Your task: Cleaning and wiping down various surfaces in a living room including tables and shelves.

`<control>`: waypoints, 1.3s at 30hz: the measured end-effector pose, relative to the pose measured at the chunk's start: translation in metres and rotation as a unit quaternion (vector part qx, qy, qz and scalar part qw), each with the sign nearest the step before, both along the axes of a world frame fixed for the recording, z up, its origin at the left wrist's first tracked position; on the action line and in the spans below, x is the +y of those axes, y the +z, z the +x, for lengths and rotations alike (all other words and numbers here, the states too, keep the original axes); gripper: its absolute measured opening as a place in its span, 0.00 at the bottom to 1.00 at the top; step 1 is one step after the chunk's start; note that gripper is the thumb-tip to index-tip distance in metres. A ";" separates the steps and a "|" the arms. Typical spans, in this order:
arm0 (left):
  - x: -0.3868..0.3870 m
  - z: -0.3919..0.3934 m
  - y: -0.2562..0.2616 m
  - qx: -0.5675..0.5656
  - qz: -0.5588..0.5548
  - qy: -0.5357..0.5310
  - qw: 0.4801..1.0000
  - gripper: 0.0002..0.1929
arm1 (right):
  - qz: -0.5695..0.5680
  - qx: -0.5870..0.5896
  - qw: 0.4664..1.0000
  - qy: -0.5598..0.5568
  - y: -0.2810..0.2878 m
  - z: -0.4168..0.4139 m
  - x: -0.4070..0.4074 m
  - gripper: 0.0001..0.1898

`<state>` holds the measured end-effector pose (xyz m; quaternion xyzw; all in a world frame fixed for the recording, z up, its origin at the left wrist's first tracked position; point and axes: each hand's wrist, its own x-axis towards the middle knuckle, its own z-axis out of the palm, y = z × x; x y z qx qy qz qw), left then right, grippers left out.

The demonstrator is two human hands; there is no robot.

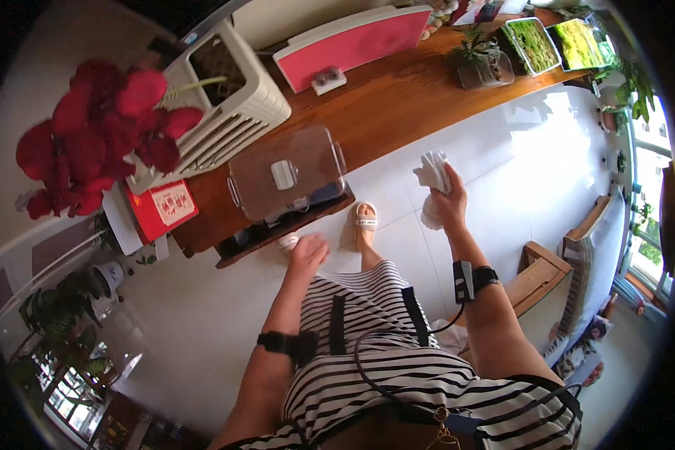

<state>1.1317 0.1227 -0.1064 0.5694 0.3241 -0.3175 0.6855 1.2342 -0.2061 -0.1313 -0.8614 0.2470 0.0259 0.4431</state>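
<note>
My right hand (451,201) is closed around a crumpled white cloth (434,172), held out over the tiled floor; part of the cloth hangs below the fingers. My left hand (309,253) is slightly blurred, in front of the open drawer (292,230), and no object shows in it; how far its fingers are apart is unclear. A clear plastic box with a white-handled lid (284,174) stands at the wooden table's front edge, beyond my left hand and partly above the drawer. Dark items lie inside the drawer.
On the wooden table (371,101) are a white slatted basket (242,118), a pink panel (360,48), a small white stand (329,81), a red booklet (171,208) and planted containers (531,46). Red flowers (95,140) rise at the left. A cushioned wooden seat (588,259) stands right.
</note>
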 end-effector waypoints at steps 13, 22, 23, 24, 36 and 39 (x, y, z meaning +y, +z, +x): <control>-0.057 0.285 0.052 -0.445 0.426 -0.116 0.779 0.22 | 0.116 -0.109 0.986 0.041 0.057 0.080 0.009 0.33; -0.052 0.334 0.010 -0.284 0.606 -0.189 0.718 0.38 | -0.101 -0.199 0.941 0.256 0.097 0.282 -0.009 0.32; -0.053 0.336 0.007 -0.273 0.609 -0.181 0.723 0.38 | -0.135 -0.197 0.929 0.282 0.094 0.308 -0.009 0.33; -0.060 0.335 0.008 -0.281 0.603 -0.173 0.726 0.38 | -0.145 -0.180 0.926 0.299 0.093 0.323 -0.013 0.33; -0.042 0.329 0.011 -0.274 0.403 0.058 0.871 0.44 | -0.321 -0.211 0.746 0.544 0.017 0.322 0.142 0.32; -0.040 0.331 0.016 -0.335 0.408 0.094 0.844 0.40 | -0.243 -0.276 0.765 0.528 0.010 0.300 0.201 0.26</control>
